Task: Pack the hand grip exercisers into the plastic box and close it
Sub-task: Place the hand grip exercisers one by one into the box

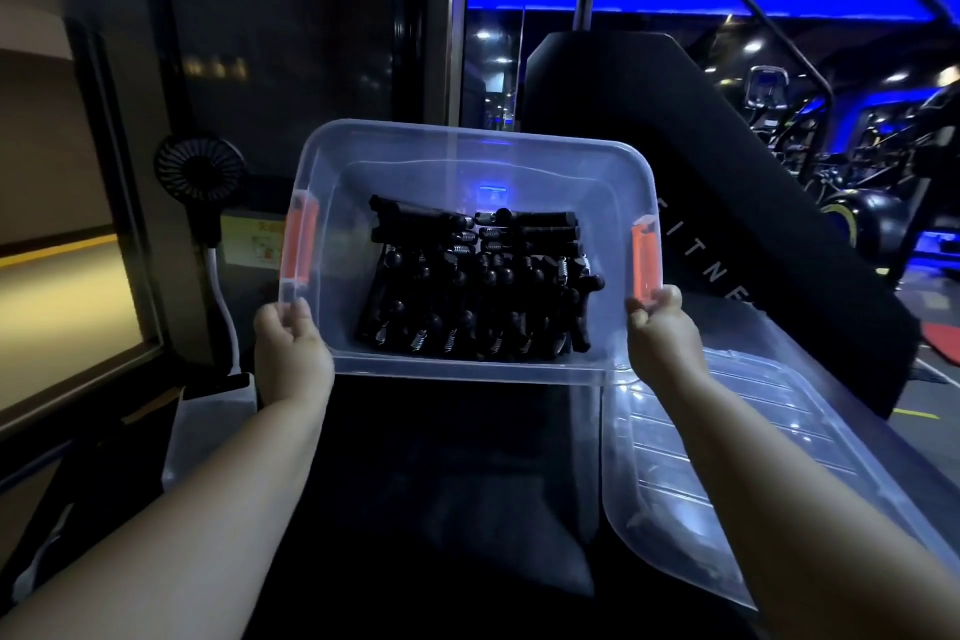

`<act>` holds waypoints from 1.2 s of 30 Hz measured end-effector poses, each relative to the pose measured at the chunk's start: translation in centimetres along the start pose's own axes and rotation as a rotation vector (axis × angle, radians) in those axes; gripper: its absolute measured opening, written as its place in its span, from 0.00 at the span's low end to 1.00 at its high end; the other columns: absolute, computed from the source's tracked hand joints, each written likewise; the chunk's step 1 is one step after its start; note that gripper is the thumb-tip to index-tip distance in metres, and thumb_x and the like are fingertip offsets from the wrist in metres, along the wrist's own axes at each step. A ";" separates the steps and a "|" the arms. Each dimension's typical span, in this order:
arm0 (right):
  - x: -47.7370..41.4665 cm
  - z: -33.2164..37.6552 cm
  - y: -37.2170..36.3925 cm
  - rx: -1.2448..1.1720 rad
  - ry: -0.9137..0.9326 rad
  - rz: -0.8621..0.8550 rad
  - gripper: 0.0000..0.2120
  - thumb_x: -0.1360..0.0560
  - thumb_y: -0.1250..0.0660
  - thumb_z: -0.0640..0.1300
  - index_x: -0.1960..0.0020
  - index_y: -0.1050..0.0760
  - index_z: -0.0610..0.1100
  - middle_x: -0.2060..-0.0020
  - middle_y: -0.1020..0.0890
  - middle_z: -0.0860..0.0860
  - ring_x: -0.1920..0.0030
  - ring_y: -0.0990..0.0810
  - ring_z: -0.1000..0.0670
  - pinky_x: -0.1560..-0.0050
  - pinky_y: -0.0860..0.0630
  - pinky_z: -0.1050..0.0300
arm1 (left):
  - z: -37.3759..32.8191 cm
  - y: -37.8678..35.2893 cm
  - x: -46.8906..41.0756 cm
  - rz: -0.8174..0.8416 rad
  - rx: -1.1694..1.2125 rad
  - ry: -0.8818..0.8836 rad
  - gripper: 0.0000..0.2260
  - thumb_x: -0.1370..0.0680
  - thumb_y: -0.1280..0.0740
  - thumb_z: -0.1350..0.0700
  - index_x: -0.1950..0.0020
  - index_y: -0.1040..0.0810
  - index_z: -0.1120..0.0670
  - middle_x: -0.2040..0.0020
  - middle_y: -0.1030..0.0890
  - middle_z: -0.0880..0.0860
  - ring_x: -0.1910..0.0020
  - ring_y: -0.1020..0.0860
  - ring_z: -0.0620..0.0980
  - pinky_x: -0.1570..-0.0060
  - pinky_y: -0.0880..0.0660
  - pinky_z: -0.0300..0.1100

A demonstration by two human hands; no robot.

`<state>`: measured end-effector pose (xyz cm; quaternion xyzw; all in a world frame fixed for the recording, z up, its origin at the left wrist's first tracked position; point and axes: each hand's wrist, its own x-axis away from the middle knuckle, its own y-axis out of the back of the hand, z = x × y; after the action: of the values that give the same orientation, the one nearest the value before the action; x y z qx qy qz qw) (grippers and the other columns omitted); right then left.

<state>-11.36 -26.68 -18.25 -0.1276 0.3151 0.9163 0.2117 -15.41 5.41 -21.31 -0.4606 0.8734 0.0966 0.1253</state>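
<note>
Two hands are gripping the clear plastic box (467, 140) by its near corners. The left hand (291, 353) and the right hand (662, 333) are each curling round the rim just below one of the orange latches (298, 239). The hands are well apart, holding the box up off the dark surface with its open top tipping toward the person. A heap of black hand grip exercisers (478, 286) is lying on the box floor, crowding toward the near wall. The lid (727, 442) is lying loose below and to the right, not yet on. With the grasp sitting only at the near edge, the loaded box is probably straining against the fingers. A slipping thumb or a steeper tilt could be sending the exercisers sliding out. Setting the box down partly on the lid's edge could be leaving it rocking.
</note>
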 end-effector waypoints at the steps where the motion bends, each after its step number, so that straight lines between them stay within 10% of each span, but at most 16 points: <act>1: 0.1 0.0 0.3 -0.004 0.003 -0.003 0.10 0.19 0.44 0.44 0.39 0.35 0.43 0.55 0.27 0.48 0.56 0.29 0.44 0.56 0.36 0.55 | -0.2 -0.1 -0.2 0.009 0.001 -0.006 0.16 0.18 0.46 0.49 0.41 0.31 0.60 0.52 0.28 0.54 0.54 0.30 0.54 0.55 0.36 0.44; 17: -1.3 0.3 1.9 -0.007 0.029 -0.091 0.14 0.18 0.50 0.56 0.48 0.34 0.47 0.67 0.26 0.48 0.61 0.23 0.41 0.55 0.22 0.43 | -4.0 -1.9 -4.7 0.185 -0.348 -0.121 0.20 0.19 0.45 0.46 0.38 0.32 0.61 0.36 0.27 0.64 0.40 0.28 0.65 0.45 0.32 0.53; 28: -6.5 4.1 3.0 0.374 0.033 -0.162 0.27 0.21 0.47 0.62 0.36 0.32 0.40 0.40 0.26 0.38 0.40 0.27 0.37 0.46 0.32 0.48 | -3.9 -2.3 -6.4 0.197 -0.441 -0.204 0.16 0.18 0.45 0.48 0.42 0.28 0.60 0.40 0.24 0.65 0.43 0.27 0.66 0.48 0.32 0.51; 36: -9.5 4.6 1.9 0.257 0.032 -0.140 0.26 0.20 0.45 0.60 0.42 0.31 0.36 0.48 0.22 0.39 0.49 0.24 0.39 0.57 0.35 0.53 | -5.9 -3.2 -8.3 0.239 -0.707 -0.293 0.23 0.20 0.47 0.42 0.37 0.31 0.60 0.36 0.29 0.64 0.38 0.29 0.64 0.43 0.32 0.53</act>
<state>-4.42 -28.07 -10.26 -0.1355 0.4233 0.8494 0.2846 -8.96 8.45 -13.33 -0.3516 0.8066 0.4699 0.0703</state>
